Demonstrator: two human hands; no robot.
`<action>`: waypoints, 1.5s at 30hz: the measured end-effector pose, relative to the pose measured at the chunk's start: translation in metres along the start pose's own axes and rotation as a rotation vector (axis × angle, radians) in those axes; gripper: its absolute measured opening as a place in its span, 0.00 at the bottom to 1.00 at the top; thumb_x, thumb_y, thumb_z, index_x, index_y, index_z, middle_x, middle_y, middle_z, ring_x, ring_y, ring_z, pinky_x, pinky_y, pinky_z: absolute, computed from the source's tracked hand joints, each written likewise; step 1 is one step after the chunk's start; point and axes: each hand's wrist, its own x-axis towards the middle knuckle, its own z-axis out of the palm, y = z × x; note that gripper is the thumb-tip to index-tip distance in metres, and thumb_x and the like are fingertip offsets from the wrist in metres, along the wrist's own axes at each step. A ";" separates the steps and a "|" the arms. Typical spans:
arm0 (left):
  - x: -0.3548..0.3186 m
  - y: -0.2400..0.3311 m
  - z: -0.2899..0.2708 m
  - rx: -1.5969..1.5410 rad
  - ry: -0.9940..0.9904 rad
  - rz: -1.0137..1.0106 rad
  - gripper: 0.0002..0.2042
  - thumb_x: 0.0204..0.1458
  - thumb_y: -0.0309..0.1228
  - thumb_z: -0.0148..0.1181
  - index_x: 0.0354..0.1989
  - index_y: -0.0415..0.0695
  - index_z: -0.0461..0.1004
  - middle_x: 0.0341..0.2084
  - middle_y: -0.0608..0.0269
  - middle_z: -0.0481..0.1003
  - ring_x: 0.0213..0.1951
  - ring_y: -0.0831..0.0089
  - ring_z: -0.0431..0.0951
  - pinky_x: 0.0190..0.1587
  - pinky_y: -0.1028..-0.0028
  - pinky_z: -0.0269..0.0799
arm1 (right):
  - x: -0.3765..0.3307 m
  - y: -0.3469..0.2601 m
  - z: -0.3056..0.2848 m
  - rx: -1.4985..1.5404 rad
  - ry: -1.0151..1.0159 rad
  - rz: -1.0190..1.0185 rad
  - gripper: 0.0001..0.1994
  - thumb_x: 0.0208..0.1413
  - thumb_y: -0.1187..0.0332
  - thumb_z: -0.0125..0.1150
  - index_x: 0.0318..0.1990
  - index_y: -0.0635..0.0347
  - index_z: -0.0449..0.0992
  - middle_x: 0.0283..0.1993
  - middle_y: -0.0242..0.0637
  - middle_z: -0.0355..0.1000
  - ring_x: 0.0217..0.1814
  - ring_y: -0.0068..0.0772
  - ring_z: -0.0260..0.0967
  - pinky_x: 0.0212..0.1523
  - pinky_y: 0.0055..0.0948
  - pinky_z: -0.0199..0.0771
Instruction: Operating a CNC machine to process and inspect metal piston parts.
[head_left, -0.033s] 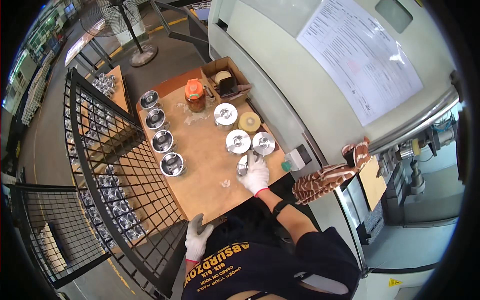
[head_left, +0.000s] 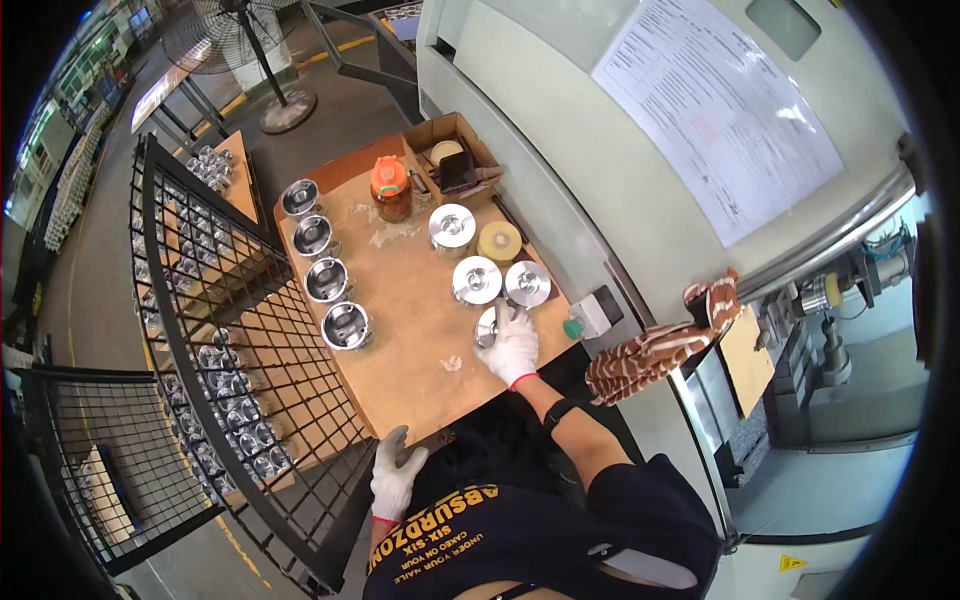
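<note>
**Our right hand (head_left: pixel 513 348) grips a piston (head_left: pixel 485 328) toward the near right corner of the table (head_left: pixel 400 350)**

From left to right, we find four metal pistons (head_left: pixel 326 281) in a row along the table's left edge, hollow ends up. At the near left corner is our white-gloved left hand (head_left: pixel 395 475), thumb spread from loosely bent fingers, holding nothing we can see. Toward the far edge stands an orange-lidded jar (head_left: pixel 391 190); a cardboard box (head_left: pixel 472 136) fills the far right corner.

Near the right edge, three crown-up pistons (head_left: pixel 477 281) stand grouped beside a yellow disc (head_left: pixel 499 243). Just nearer to us, our right hand's gloved fingers curl over the side and top of one more piston; whether it is off the wood we cannot tell. To handle it well, we judge, we should grip the side wall firmly rather than pinch the rim, lift straight up before going sideways, and spare the neighbouring crowns a knock. The free left hand could steady the weight. Farthest right, a green-capped container (head_left: pixel 593 317) sits beside the right edge.
</note>
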 end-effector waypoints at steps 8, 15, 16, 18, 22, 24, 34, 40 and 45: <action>-0.013 -0.018 0.012 -0.261 -0.248 0.034 0.31 0.57 0.36 0.66 0.68 0.42 0.62 0.57 0.52 0.70 0.56 0.66 0.72 0.58 0.68 0.70 | -0.081 0.003 -0.012 0.503 -0.199 0.154 0.49 0.33 0.47 0.78 0.65 0.59 0.63 0.55 0.56 0.70 0.58 0.54 0.70 0.59 0.44 0.72; -0.012 0.007 0.041 -0.974 -0.874 -0.337 0.31 0.61 0.55 0.52 0.68 0.51 0.61 0.60 0.59 0.71 0.58 0.59 0.74 0.56 0.58 0.76 | -0.180 -0.007 -0.103 0.629 -0.337 -0.197 0.52 0.33 0.46 0.78 0.68 0.55 0.61 0.59 0.53 0.66 0.58 0.53 0.70 0.59 0.42 0.72; -0.016 0.015 0.050 -0.966 -0.703 -0.398 0.31 0.61 0.53 0.54 0.69 0.51 0.60 0.62 0.59 0.70 0.60 0.61 0.73 0.60 0.58 0.73 | -0.187 -0.007 -0.117 0.566 -0.254 -0.293 0.51 0.33 0.47 0.78 0.68 0.54 0.60 0.60 0.54 0.64 0.59 0.56 0.69 0.59 0.44 0.72; -0.026 0.033 0.064 -0.788 -0.680 -0.128 0.33 0.61 0.56 0.50 0.70 0.49 0.59 0.62 0.56 0.69 0.62 0.57 0.70 0.65 0.55 0.67 | -0.197 0.000 -0.146 0.535 -0.210 -0.294 0.50 0.34 0.50 0.77 0.68 0.54 0.60 0.61 0.55 0.62 0.60 0.59 0.67 0.59 0.46 0.72; -0.048 0.078 0.098 -0.595 -0.875 -0.026 0.41 0.54 0.62 0.56 0.70 0.48 0.57 0.63 0.56 0.67 0.63 0.59 0.69 0.65 0.56 0.66 | -0.210 0.045 -0.195 0.615 -0.134 -0.225 0.52 0.34 0.51 0.77 0.69 0.57 0.57 0.63 0.53 0.61 0.62 0.57 0.65 0.60 0.45 0.71; -0.057 0.097 0.134 -0.504 -0.939 -0.070 0.44 0.52 0.65 0.57 0.70 0.48 0.57 0.62 0.57 0.68 0.63 0.60 0.69 0.65 0.57 0.67 | -0.216 0.076 -0.214 0.687 -0.041 -0.233 0.53 0.34 0.53 0.78 0.70 0.59 0.56 0.62 0.53 0.61 0.63 0.55 0.65 0.61 0.44 0.70; -0.058 0.178 0.341 0.419 -0.767 1.233 0.34 0.55 0.50 0.61 0.66 0.42 0.63 0.52 0.49 0.74 0.51 0.56 0.76 0.55 0.61 0.70 | -0.221 0.293 -0.296 1.335 0.338 0.466 0.40 0.50 0.67 0.64 0.71 0.65 0.56 0.59 0.42 0.69 0.59 0.32 0.68 0.61 0.30 0.68; -0.028 0.191 0.441 0.730 -0.561 1.521 0.22 0.51 0.49 0.62 0.47 0.45 0.76 0.40 0.55 0.78 0.44 0.58 0.78 0.48 0.59 0.73 | -0.125 0.419 -0.307 0.323 0.457 0.773 0.50 0.36 0.46 0.73 0.66 0.68 0.62 0.57 0.61 0.69 0.59 0.56 0.70 0.61 0.40 0.70; -0.020 0.191 0.456 1.035 -0.561 1.376 0.21 0.52 0.53 0.59 0.41 0.46 0.78 0.32 0.55 0.79 0.35 0.57 0.81 0.40 0.58 0.75 | -0.058 0.481 -0.297 0.078 0.471 0.806 0.43 0.37 0.46 0.71 0.59 0.65 0.67 0.54 0.61 0.68 0.58 0.58 0.69 0.58 0.46 0.71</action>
